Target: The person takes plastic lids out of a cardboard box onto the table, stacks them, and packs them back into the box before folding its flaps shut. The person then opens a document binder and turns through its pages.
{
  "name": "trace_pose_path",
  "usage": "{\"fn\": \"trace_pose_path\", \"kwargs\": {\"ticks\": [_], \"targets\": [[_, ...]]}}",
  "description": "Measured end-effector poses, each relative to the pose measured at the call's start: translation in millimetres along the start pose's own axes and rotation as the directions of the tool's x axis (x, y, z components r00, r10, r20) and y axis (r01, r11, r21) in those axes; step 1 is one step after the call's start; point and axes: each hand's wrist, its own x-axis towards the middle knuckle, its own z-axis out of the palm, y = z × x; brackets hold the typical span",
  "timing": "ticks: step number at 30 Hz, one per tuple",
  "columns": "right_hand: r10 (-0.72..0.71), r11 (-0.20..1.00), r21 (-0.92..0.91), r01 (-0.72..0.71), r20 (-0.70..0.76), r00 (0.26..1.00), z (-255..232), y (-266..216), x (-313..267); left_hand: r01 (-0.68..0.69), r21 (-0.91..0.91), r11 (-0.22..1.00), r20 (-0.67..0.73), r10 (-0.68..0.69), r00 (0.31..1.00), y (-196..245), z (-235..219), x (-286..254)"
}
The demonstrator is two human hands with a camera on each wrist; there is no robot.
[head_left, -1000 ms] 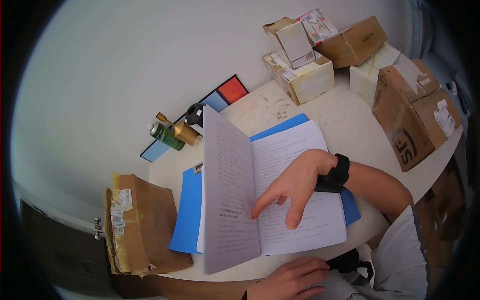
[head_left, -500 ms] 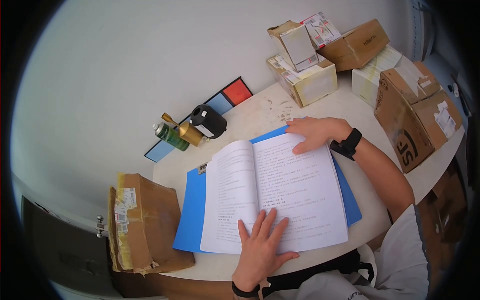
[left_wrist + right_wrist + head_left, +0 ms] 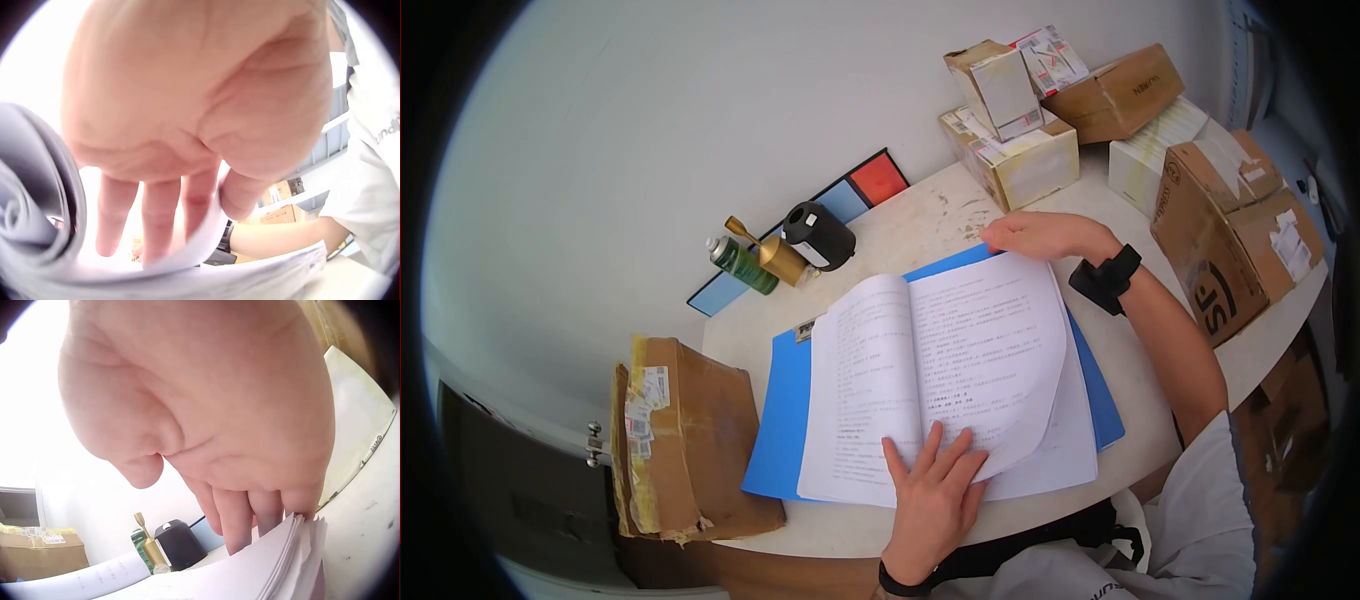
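Note:
A thick booklet of printed pages [image 3: 865, 390] lies open on a blue folder [image 3: 775, 430]. At its lower edge my left hand [image 3: 930, 505] has its fingers spread over the page and its thumb at the raised page corner; in the left wrist view the left hand [image 3: 194, 112] pinches a curved sheet [image 3: 209, 240] between fingers and thumb. Along the top edge my right hand [image 3: 1050, 237] rests on its side with fingers extended. In the right wrist view the right hand's fingers [image 3: 234, 519] touch the edges of the page stack [image 3: 281, 562], the thumb apart from it.
Behind the booklet stand a black round holder [image 3: 825, 238], a gold object [image 3: 782, 260] and a green bottle [image 3: 742, 265]. One cardboard box [image 3: 700, 440] is at the left. Several stacked boxes [image 3: 1025, 165] and a large SF carton [image 3: 1215, 240] occupy the right side of the table [image 3: 900, 225].
The standing page has come down to the left. My left hand has come up onto the booklet, and the lower right page corner has lifted. My right hand has moved to the top edge and turned sideways.

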Motion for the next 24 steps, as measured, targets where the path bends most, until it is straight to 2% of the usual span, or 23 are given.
{"fn": "trace_pose_path", "kwargs": {"ticks": [2,3,4,5,7,8,9,10,11,12,14,16,17,19,20,21,22,23,24], "targets": [[-0.034,0.999,0.007,0.035,-0.018,0.999,2,-1,-3,0.008,-0.076,0.997,-0.227,-0.025,0.974,-5,6,1],[-0.032,0.999,0.007,0.032,-0.019,0.999,0,-2,-5,0.006,-0.077,0.997,-0.226,-0.023,0.974,-8,4,1],[0.008,0.998,0.069,-0.005,-0.052,0.999,-2,-3,-8,0.107,-0.091,0.99,-0.312,-0.131,0.941,-13,-1,-2],[0.049,0.991,0.13,-0.038,-0.084,0.995,-5,-5,-10,0.205,-0.114,0.972,-0.396,-0.234,0.888,-20,-7,-4],[0.064,0.991,0.119,-0.054,-0.086,0.994,-12,-6,-13,0.365,-0.174,0.915,-0.515,-0.4,0.758,-44,-14,-14],[0.085,0.991,0.115,-0.074,-0.094,0.992,-13,-3,-16,0.359,-0.168,0.918,-0.51,-0.392,0.766,-60,-17,-24],[0.094,0.989,0.128,-0.08,-0.101,0.99,-12,1,-18,0.439,-0.072,0.895,-0.506,-0.412,0.758,-78,-19,-38],[0.033,0.999,-0.002,-0.034,-0.133,0.991,-9,5,-19,0.516,0.026,0.856,-0.505,-0.434,0.746,-87,-20,-47],[-0.035,0.991,-0.137,0.014,-0.151,0.988,-6,4,-20,0.515,0.034,0.856,-0.5,-0.432,0.751,-87,-17,-48],[-0.033,0.991,-0.131,0.013,-0.147,0.989,-4,-1,-20,0.519,0.019,0.855,-0.532,-0.431,0.729,-85,-13,-51],[0.022,0.957,-0.29,0.005,0.09,0.996,-7,-16,-25,0.521,-0.002,0.853,-0.563,-0.432,0.705,-81,-10,-52],[0.031,0.934,-0.358,-0.004,0.07,0.997,-2,-27,-32,0.544,-0.078,0.835,-0.682,-0.443,0.582,-73,-10,-49],[0.033,0.906,-0.423,-0.009,0.05,0.998,0,-32,-35,0.546,-0.085,0.834,-0.683,-0.448,0.577,-66,-11,-42],[0.028,0.895,-0.446,0.007,0.07,0.997,-1,-46,-45,0.428,-0.188,0.884,-0.831,-0.375,0.41,-56,-15,-27],[0.025,0.888,-0.46,0.017,0.084,0.996,-1,-51,-49,0.43,-0.19,0.883,-0.833,-0.377,0.405,-57,-17,-29],[0.023,0.888,-0.46,0.019,0.085,0.996,-1,-52,-50,0.418,-0.189,0.889,-0.813,-0.38,0.441,-61,-20,-32],[-0.069,0.921,-0.384,0.057,-0.017,0.997,0,-52,-52,0.405,-0.187,0.895,-0.79,-0.382,0.48,-64,-22,-37],[-0.15,0.945,-0.311,0.105,-0.127,0.98,0,-52,-54,0.404,-0.186,0.896,-0.789,-0.381,0.481,-68,-22,-45],[-0.149,0.945,-0.31,0.103,-0.127,0.981,-4,-57,-56,0.363,-0.25,0.898,-0.67,-0.431,0.605,-71,-20,-58]]}}
